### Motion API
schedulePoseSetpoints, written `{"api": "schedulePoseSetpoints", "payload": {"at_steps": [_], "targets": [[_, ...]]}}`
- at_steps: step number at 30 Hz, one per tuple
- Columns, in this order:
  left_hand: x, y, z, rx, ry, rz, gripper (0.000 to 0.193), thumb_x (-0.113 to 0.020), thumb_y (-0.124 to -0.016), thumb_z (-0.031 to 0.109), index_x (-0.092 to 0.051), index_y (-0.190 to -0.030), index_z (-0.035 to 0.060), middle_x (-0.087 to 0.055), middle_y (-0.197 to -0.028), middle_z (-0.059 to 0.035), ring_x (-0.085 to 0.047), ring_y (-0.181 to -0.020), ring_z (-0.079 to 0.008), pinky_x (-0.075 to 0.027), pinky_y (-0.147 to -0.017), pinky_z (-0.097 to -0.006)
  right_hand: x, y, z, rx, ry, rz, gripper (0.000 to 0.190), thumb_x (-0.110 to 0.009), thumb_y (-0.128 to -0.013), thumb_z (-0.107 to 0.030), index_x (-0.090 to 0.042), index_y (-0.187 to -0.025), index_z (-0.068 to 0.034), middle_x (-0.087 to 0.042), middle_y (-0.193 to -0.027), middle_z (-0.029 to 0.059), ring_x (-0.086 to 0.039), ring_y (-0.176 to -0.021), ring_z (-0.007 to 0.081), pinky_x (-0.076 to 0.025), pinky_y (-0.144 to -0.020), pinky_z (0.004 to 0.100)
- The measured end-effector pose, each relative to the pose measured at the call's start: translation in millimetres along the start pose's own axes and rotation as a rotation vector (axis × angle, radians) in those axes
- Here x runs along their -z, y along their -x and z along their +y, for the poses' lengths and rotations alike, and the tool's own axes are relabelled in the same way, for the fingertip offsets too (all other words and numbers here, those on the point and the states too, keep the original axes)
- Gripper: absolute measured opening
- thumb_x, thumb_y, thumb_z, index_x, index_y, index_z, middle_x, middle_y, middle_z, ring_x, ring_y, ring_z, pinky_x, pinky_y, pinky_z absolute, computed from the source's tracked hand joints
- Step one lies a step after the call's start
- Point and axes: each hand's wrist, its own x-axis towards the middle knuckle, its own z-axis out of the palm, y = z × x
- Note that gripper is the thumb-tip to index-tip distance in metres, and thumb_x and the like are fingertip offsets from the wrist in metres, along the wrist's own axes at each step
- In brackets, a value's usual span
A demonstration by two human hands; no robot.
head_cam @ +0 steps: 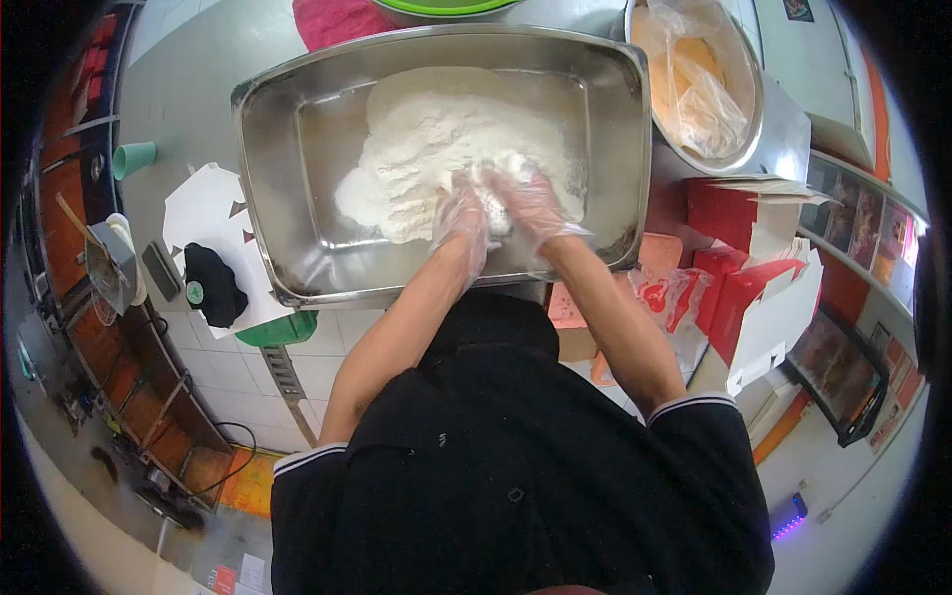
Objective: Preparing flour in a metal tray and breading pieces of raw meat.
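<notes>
A large rectangular stainless-steel basin [275, 186] lies in front of me with a heap of white flour-like powder [446, 134] in it. Both of my hands wear clear plastic gloves and are in the powder at the heap's near right side. My left hand [462, 212] points away from me, its fingertips hidden in the powder. Close beside it on the right, my right hand [528, 201] also has its fingers partly sunk in. Whether the fingers close on any powder does not show.
Left of the basin are white cardboard [212, 197], a black cap [212, 286], a phone [161, 271] and a green cup [134, 160]. A round metal bowl [753, 111] with plastic-covered orange contents stands at the right, above red and white boxes [773, 297]. A pink cloth [335, 21] lies behind.
</notes>
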Motion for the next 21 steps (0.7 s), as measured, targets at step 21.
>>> {"api": "schedulePoseSetpoints", "payload": {"at_steps": [21], "targets": [[-29.1,-5.5,-12.0,0.054,0.051,-0.182,0.062,-0.031,-0.103,0.043,-0.029,-0.147,-0.0012,-0.04,-0.147,-0.0183,-0.038,-0.135,-0.0298,-0.034,-0.111,-0.043,10.2,-7.9,10.5,-0.093,0.269,0.222,0.073,-0.05,-0.089,-0.061,-0.049,-0.136,-0.005,-0.054,-0.135,0.0223,-0.055,-0.122,0.0335,-0.042,-0.101,0.0428]]}}
